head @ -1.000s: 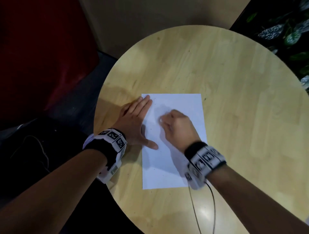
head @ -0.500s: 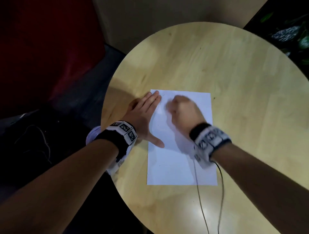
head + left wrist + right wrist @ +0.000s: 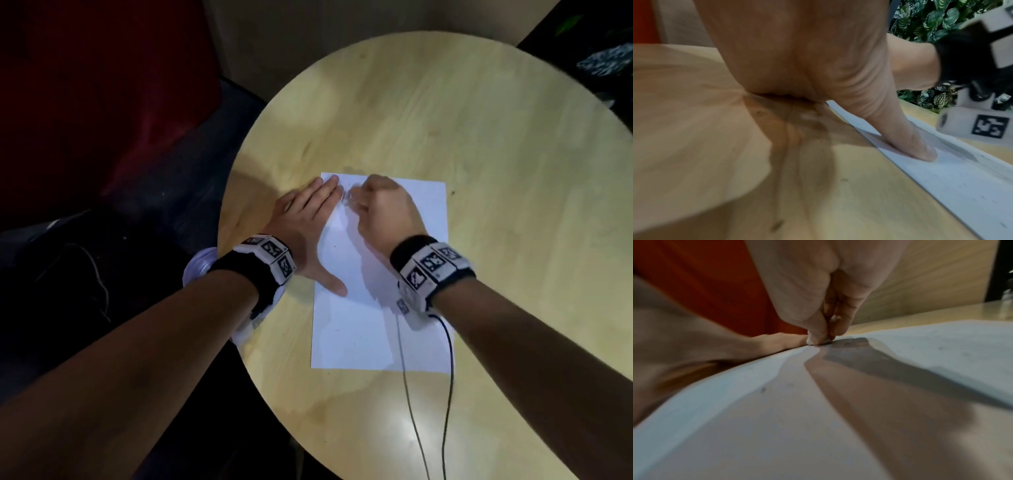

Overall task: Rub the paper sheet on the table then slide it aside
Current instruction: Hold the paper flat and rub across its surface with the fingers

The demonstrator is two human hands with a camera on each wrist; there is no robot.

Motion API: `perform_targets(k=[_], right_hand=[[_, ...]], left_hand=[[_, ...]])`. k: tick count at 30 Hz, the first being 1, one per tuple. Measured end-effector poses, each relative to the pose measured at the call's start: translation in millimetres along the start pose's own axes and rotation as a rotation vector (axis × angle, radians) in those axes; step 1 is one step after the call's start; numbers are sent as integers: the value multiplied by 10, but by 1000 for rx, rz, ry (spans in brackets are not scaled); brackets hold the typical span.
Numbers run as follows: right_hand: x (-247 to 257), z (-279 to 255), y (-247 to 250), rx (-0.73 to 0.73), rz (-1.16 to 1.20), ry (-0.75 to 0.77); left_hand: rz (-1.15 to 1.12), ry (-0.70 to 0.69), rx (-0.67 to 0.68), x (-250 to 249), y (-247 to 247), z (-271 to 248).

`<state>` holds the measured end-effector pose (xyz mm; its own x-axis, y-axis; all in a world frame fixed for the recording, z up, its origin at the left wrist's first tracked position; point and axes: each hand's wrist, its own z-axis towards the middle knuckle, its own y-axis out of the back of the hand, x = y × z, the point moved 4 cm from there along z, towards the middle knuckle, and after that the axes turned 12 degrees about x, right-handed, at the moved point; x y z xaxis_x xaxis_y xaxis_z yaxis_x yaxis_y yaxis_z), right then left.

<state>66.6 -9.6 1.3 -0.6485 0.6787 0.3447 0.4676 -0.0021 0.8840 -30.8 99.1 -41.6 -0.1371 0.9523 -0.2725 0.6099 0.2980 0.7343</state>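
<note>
A white paper sheet [image 3: 376,325] lies flat on the round wooden table [image 3: 479,137]. My left hand [image 3: 305,222] lies flat along the sheet's left edge, fingers straight, and its thumb [image 3: 900,129] presses on the paper [image 3: 962,178]. My right hand [image 3: 383,212] is curled near the sheet's far left corner. Its thumb and fingertips pinch a small white piece [image 3: 818,341], which looks like an eraser, against the paper [image 3: 777,418]. The two hands nearly touch at the fingertips.
Two thin dark cables [image 3: 411,394] run from my right wrist over the sheet and the table's near edge. The table's left rim [image 3: 233,212] lies just beside my left wrist. A red surface [image 3: 102,102] is at left, leafy plants [image 3: 603,58] at far right.
My right hand has moved from the sheet's middle up toward its far left corner, still pinched. The left hand has stayed flat on the left edge; the sheet has not shifted on the table.
</note>
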Motion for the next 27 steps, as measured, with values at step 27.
perform_targets(k=[27], right_hand=[[181, -224, -164, 3, -5, 93]], left_hand=[[26, 13, 7, -12, 12, -7]])
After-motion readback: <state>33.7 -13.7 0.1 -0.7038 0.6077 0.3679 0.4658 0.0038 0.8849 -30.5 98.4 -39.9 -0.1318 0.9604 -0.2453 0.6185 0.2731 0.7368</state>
